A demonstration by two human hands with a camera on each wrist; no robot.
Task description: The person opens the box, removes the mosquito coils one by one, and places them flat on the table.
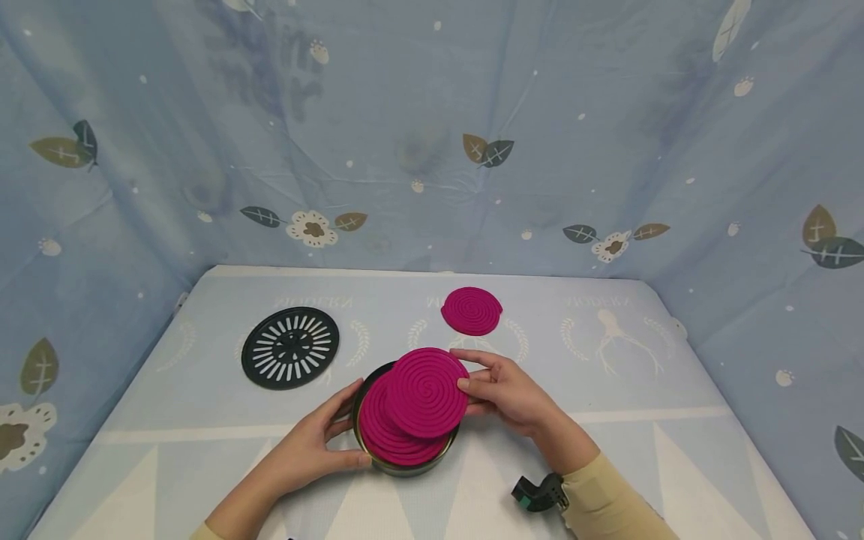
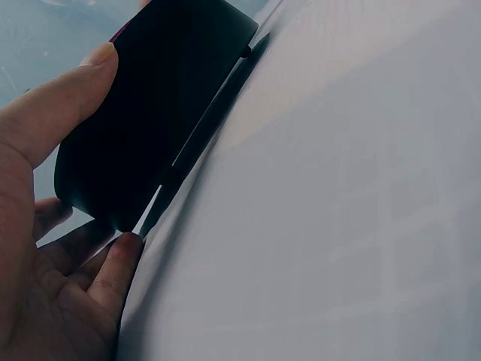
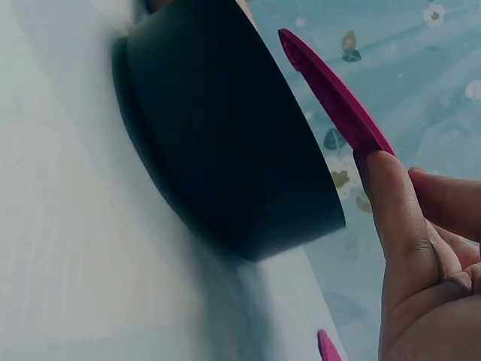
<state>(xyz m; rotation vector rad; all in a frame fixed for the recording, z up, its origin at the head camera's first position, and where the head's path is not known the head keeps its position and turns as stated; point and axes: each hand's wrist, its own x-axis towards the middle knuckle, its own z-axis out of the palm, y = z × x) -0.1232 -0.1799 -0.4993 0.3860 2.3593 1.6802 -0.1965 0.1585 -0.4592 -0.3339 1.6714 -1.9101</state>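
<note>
Between my right thumb and fingers, my right hand (image 1: 508,390) pinches the right edge of a magenta mosquito coil (image 1: 428,392). That coil is raised over a dark round tin (image 1: 408,472), past whose rim it shows edge-on in the right wrist view. More magenta coil (image 1: 385,442) lies inside the tin, partly hidden by the raised one. My left hand (image 1: 312,444) grips the tin's left side, its thumb (image 2: 79,98) near the rim and its fingers lower down the wall. The tin's base is close to the tabletop.
A black slotted round lid (image 1: 253,360) lies at the left on the pale patterned table (image 1: 607,472). Another magenta coil (image 1: 472,311) lies behind the tin. Blue printed cloth (image 1: 432,97) hangs behind the table and at both sides. A black wrist device (image 1: 540,494) is strapped at my right sleeve.
</note>
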